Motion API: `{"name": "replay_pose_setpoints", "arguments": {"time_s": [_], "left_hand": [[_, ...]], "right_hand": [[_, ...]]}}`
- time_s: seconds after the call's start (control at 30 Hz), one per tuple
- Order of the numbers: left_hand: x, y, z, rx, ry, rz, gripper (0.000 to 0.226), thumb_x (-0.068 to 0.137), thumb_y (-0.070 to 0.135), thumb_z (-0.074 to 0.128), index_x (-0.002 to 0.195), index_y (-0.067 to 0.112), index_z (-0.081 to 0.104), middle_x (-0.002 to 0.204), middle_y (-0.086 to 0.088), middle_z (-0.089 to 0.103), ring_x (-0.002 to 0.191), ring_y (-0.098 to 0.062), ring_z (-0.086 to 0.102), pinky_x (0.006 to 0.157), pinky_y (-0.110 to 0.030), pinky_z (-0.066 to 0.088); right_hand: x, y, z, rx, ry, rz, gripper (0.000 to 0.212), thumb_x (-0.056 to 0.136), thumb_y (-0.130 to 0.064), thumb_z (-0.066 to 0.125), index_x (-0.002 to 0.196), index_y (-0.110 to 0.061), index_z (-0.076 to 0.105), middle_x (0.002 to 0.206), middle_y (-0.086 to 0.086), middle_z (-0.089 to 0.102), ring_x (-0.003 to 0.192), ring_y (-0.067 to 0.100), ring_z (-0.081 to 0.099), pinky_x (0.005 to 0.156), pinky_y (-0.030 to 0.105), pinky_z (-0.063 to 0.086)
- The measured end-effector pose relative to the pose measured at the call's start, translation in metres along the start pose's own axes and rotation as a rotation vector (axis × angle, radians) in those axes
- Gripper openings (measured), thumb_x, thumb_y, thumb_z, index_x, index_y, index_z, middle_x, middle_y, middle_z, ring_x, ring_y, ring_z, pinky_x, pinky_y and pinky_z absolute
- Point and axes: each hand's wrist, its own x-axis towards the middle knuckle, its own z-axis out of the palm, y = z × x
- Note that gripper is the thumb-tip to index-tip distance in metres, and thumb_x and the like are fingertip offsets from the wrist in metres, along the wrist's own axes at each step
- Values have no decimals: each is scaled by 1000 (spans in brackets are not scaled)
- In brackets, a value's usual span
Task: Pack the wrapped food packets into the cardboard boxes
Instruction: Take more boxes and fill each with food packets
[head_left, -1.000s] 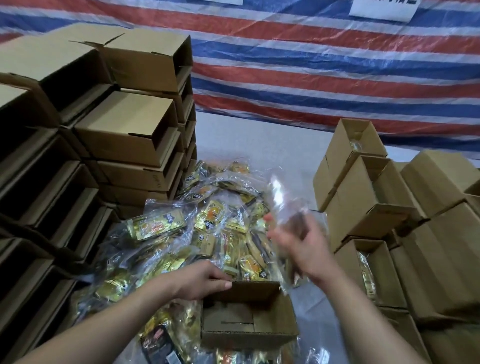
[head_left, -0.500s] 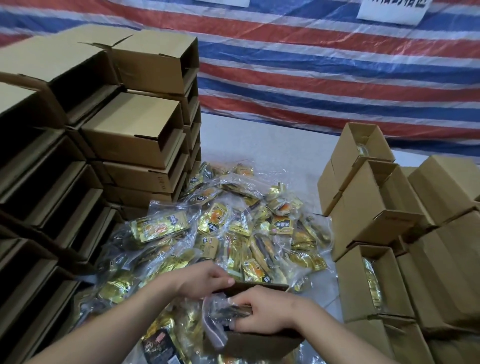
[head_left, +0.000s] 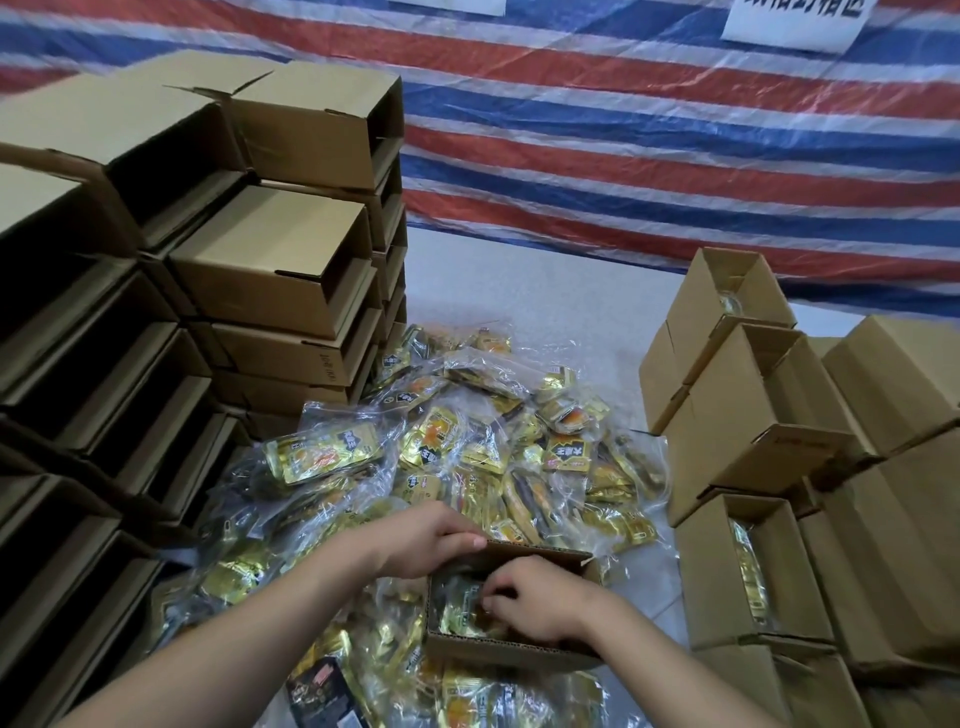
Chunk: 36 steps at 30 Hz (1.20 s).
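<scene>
Pressing down into the small open brown cardboard box (head_left: 511, 647) at the lower centre of the frame, my right hand (head_left: 540, 597) has its fingers curled on a clear-wrapped gold foil food packet (head_left: 460, 608) that already lies inside. My left hand (head_left: 423, 538) holds the far rim of this box, thumb on the edge, to keep it steady.

I judge the packets to be light, soft and slippery, because the clear film is loose and shiny; it seems better to take one by the firm foil middle, not by the loose corner.

More packets make a loose heap (head_left: 467, 457) on the floor behind the box. At the right, the upright brown boxes (head_left: 753, 571) already show packets inside. At the upper left, the stacked brown boxes (head_left: 270, 260) lie on their sides, and I cannot see anything in them.
</scene>
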Motion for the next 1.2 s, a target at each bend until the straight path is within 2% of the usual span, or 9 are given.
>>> {"name": "replay_pose_setpoints", "arguments": {"time_s": [0.13, 0.23, 0.4, 0.53, 0.63, 0.73, 0.83, 0.93, 1.2], "left_hand": [[3, -2, 5, -23, 2, -21, 25, 103, 44, 46, 88, 43, 66, 79, 17, 64, 68, 5, 54, 66, -16, 43], [1, -3, 13, -26, -49, -28, 29, 103, 46, 46, 116, 36, 69, 104, 15, 70, 90, -1, 62, 84, -23, 51], [1, -5, 12, -77, -6, -71, 28, 101, 47, 48, 110, 33, 70, 99, 6, 71, 90, -17, 64, 85, -34, 52], [4, -7, 10, -101, -2, -71, 24, 101, 47, 50, 107, 36, 71, 96, 6, 71, 89, -17, 65, 84, -34, 51], [6, -7, 11, -129, -10, -79, 16, 101, 47, 50, 94, 49, 65, 81, 22, 64, 72, 2, 57, 72, -23, 47], [6, -3, 7, -130, -36, -100, 15, 101, 47, 49, 98, 49, 64, 84, 26, 61, 74, 8, 54, 73, -18, 41], [7, 1, 4, -88, -88, -96, 22, 101, 49, 46, 113, 42, 64, 96, 20, 62, 86, 0, 57, 76, -18, 42], [8, 4, 1, -40, -116, -103, 33, 100, 54, 46, 123, 37, 62, 109, 15, 63, 98, -6, 60, 88, -25, 47], [14, -5, -9, -145, -117, -176, 69, 89, 75, 38, 140, 31, 51, 132, 19, 53, 119, -1, 53, 102, -21, 41]], "right_hand": [[12, -10, 10, -45, -199, 102, 42, 101, -44, 38, 124, -20, 63, 130, 9, 61, 112, 24, 57, 96, 36, 42], [24, -13, 24, 70, -255, 193, 47, 101, -43, 34, 138, -20, 51, 140, 10, 53, 121, 27, 53, 101, 37, 41], [3, -15, 11, 75, -163, 153, 50, 100, -51, 34, 134, -21, 56, 138, 7, 56, 114, 20, 53, 93, 31, 38], [-33, -8, -19, 113, -67, -8, 33, 100, -48, 43, 110, -26, 66, 112, -2, 71, 101, 17, 66, 86, 31, 49], [-53, -2, -42, 408, 151, -53, 23, 104, -33, 47, 103, -24, 69, 94, -3, 73, 83, 9, 71, 73, 25, 55], [-56, 13, -53, 265, 462, -62, 19, 103, -36, 47, 101, -32, 66, 98, -10, 69, 91, 5, 64, 82, 27, 52], [-48, 27, -36, 42, 415, 5, 32, 104, -50, 36, 115, -33, 60, 111, -13, 61, 104, 5, 56, 92, 28, 46], [-43, 32, -18, 83, 401, 63, 38, 103, -55, 29, 84, -34, 55, 94, -12, 60, 92, 6, 58, 91, 37, 50], [-37, 40, -28, 66, 479, 16, 45, 102, -59, 26, 78, -30, 49, 83, -7, 59, 79, 7, 56, 78, 32, 50]]}}
